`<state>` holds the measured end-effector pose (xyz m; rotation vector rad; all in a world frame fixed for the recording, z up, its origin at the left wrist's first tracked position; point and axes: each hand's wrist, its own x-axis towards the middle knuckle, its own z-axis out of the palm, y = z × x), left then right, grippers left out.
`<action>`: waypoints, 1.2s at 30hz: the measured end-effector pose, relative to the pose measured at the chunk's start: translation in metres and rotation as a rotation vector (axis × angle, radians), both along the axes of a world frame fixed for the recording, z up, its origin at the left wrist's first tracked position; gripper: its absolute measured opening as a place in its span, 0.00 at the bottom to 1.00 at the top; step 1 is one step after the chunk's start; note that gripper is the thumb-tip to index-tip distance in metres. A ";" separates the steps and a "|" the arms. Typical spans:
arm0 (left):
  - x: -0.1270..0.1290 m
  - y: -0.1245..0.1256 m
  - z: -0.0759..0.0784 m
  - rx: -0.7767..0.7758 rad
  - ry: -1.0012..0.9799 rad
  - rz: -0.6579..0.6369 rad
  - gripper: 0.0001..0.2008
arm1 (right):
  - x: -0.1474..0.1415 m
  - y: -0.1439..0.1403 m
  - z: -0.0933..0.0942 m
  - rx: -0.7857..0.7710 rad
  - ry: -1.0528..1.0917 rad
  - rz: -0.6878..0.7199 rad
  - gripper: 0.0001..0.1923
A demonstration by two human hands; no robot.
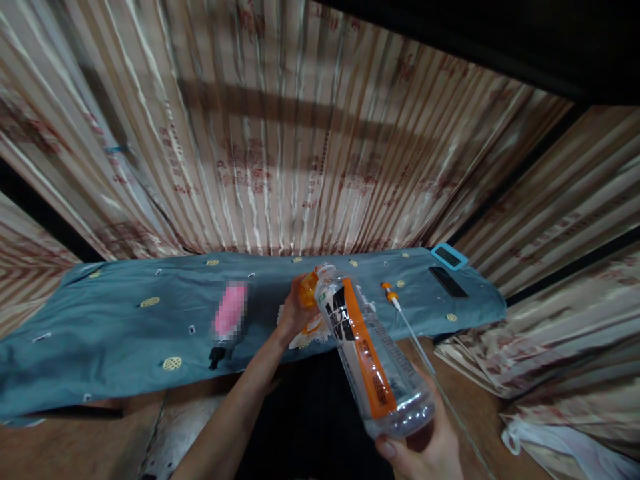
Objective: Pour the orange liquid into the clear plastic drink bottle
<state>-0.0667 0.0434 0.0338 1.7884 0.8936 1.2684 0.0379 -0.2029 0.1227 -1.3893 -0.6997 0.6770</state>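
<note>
My right hand grips a large clear plastic bottle near its base. The bottle has an orange, black and white label, and its uncapped-looking neck tilts away from me toward the upper left. My left hand is closed on a translucent orange piece beside the bottle's neck; its exact kind is unclear, and I cannot tell whether it touches the neck. Below the left hand, a white lacy item with orange on it lies partly hidden. To the right of the bottle rests an orange-and-white pump top with a long thin tube.
A blue cloth with pineapple prints covers the narrow surface. A pink bottle with a black top, blurred out, lies at left. A dark phone and a blue-framed device lie at right. Pleated curtains hang behind.
</note>
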 end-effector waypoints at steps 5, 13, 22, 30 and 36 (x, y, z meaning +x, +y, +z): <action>-0.003 0.000 0.014 -0.082 -0.054 -0.064 0.32 | -0.001 0.002 0.002 0.029 0.026 0.006 0.42; -0.002 0.006 0.023 -0.037 -0.060 -0.031 0.26 | 0.000 0.002 -0.001 0.048 0.015 0.009 0.41; 0.002 0.010 0.055 0.009 0.219 0.062 0.24 | 0.000 0.003 -0.004 0.057 0.113 0.025 0.44; 0.005 0.020 0.056 0.076 0.442 0.057 0.13 | 0.003 0.002 -0.008 0.065 0.125 0.030 0.45; 0.006 0.017 0.060 0.045 0.402 0.076 0.12 | 0.003 0.002 -0.010 0.078 0.171 0.031 0.45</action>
